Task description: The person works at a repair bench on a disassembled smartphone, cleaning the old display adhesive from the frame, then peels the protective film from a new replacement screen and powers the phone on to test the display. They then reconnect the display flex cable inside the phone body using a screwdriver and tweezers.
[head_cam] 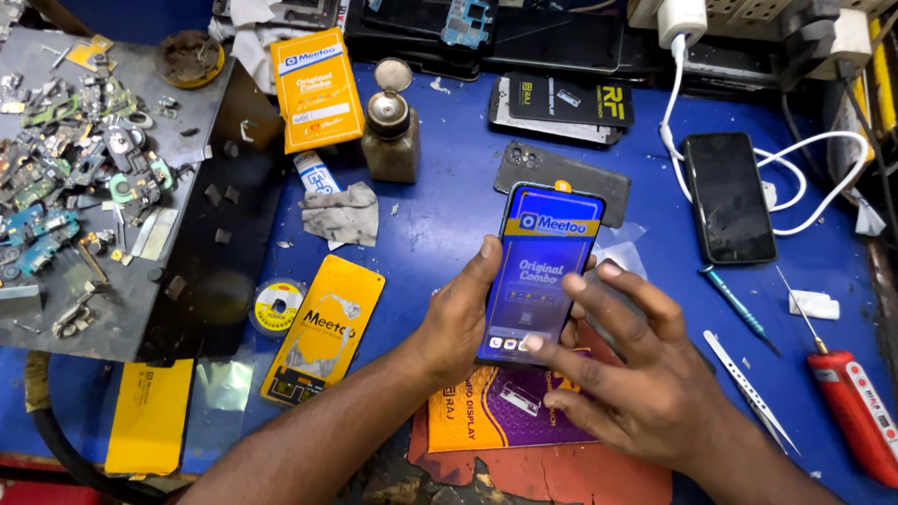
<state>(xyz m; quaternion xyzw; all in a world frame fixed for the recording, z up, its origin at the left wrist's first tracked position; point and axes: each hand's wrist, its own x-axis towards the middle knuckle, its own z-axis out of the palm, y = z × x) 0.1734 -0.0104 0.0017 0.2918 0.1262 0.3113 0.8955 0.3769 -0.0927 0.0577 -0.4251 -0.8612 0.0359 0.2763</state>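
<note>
Left hand [458,323] clamped around a smartphone [541,273], thumb on its left edge, fingers wrapped behind. Phone is held upright above the blue desk [440,224], screen facing the camera; the screen shows a blue and yellow graphic with a row of icons at the bottom.

Right hand [636,374] is spread open, holding nothing. One fingertip [533,343] touches the lower part of the screen; other fingers rest along the phone's right edge.

Around it:
- Dark grey phone back cover [561,173] lies flat on the desk just behind the phone, camera cutout at its left end.
- Purple and orange packaging sleeve [486,421] under both hands.
- Yellow packaging sleeve [323,327] left of the left forearm, a small solder wire spool [277,306] touching its left edge.
- Orange box [316,89] and a brown dispenser bottle [390,126] further back, a crumpled cloth [341,215] near them.
- Black phone [729,196] on the right, screen dark, white charging cable [795,187] looping around it up to a white plug adapter [681,21].
- Tweezers [748,388], a teal-handled screwdriver [739,309] and a red-handled tool [856,402] right of the right hand.
- Dark metal tray [187,309] at left, loaded with small circuit board scraps [75,178].
</note>
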